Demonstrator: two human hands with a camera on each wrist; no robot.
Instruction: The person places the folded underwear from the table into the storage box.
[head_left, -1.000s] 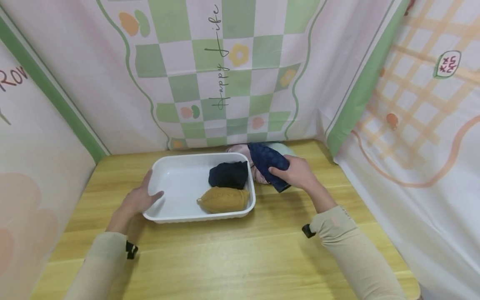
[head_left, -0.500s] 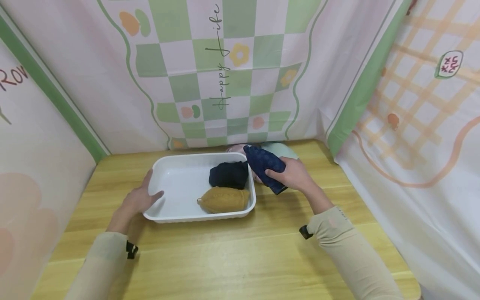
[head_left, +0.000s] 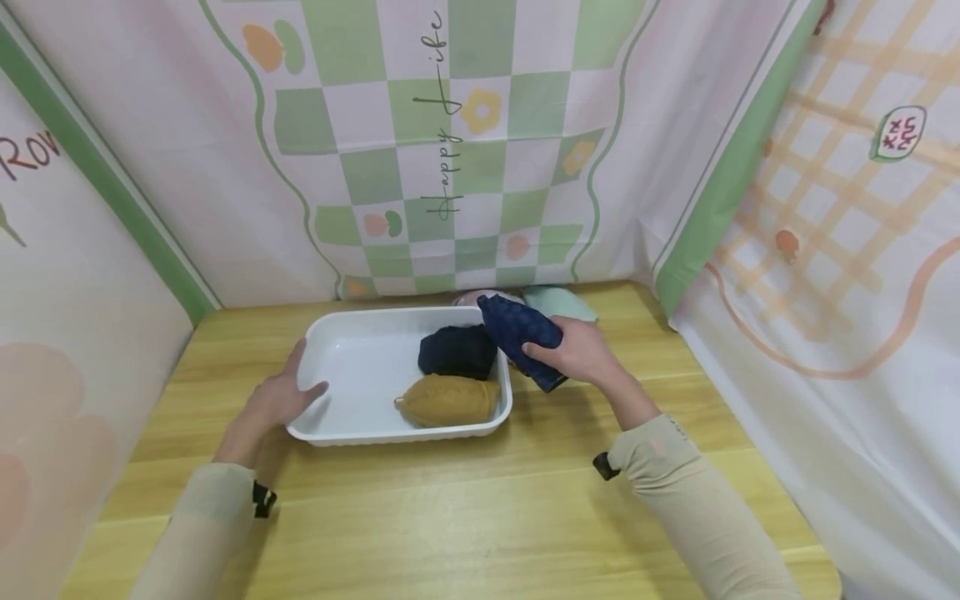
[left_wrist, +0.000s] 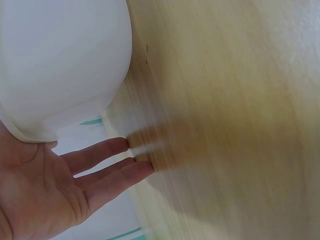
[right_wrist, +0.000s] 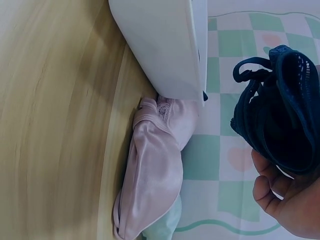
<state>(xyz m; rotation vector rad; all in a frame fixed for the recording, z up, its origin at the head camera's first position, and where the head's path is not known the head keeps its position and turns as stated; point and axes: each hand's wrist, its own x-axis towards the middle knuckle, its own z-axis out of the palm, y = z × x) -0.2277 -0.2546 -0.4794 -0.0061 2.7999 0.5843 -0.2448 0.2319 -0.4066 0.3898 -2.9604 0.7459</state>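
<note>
My right hand [head_left: 585,350] grips a folded navy bra [head_left: 517,332] above the right rim of a white tray [head_left: 352,367]. In the right wrist view the navy bra's [right_wrist: 280,112] loops and lacy edges show, the thumb and fingers round its lower end. A folded black bra [head_left: 457,352], judging by its shape, and a mustard bra [head_left: 450,400] lie side by side at the tray's right end. My left hand [head_left: 276,402] rests at the tray's left rim, thumb over it. Its other fingers [left_wrist: 107,187] stretch straight down outside the wall, near the tabletop.
Against the tray's outer right side lies a pink satin bra [right_wrist: 155,170], partly hidden in the head view. Beside it is a mint-green bra [head_left: 561,302], close to the back curtain [head_left: 480,200]. Curtains [head_left: 825,208] also bound the wooden table [head_left: 450,517] on both sides.
My right hand has lifted the navy bra off the pile and moved it left to the tray's right rim, uncovering more of the mint-green bra. The left hand has stayed put.
</note>
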